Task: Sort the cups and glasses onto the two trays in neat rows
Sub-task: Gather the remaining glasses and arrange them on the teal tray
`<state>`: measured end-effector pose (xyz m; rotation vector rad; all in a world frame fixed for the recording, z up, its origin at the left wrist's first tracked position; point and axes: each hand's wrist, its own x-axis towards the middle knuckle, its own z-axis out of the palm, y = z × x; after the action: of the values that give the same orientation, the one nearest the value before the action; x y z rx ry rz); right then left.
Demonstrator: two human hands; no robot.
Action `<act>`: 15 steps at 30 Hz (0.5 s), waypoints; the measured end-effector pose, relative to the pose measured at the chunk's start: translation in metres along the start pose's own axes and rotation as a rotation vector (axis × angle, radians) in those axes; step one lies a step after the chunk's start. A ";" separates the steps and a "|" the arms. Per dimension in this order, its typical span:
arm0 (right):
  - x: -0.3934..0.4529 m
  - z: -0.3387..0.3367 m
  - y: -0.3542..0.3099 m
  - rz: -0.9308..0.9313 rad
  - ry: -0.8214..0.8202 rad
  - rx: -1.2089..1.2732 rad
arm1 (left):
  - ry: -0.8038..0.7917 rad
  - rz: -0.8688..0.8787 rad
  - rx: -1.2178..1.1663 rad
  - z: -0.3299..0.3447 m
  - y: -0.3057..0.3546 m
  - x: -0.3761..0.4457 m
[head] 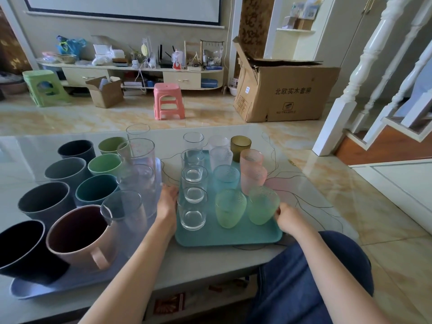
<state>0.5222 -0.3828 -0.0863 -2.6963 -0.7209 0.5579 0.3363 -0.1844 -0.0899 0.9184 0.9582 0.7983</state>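
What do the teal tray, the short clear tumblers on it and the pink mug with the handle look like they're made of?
Teal tray: probably matte plastic, opaque, dull sheen. Short clear tumblers: likely glass, fully see-through with thick bright bases. Pink mug: opaque and matte with a slightly grainy rim, perhaps plastic or fibre composite.
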 end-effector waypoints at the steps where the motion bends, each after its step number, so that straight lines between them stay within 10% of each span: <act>1: 0.002 0.000 -0.001 0.002 -0.005 0.014 | -0.016 0.003 -0.009 0.000 -0.001 -0.001; 15: 0.028 -0.013 0.003 0.088 -0.062 -0.088 | -0.164 -0.067 -0.106 0.013 -0.006 0.019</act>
<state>0.5515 -0.3724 -0.0838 -2.8149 -0.6593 0.6479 0.3563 -0.1736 -0.0974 0.8424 0.7919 0.6992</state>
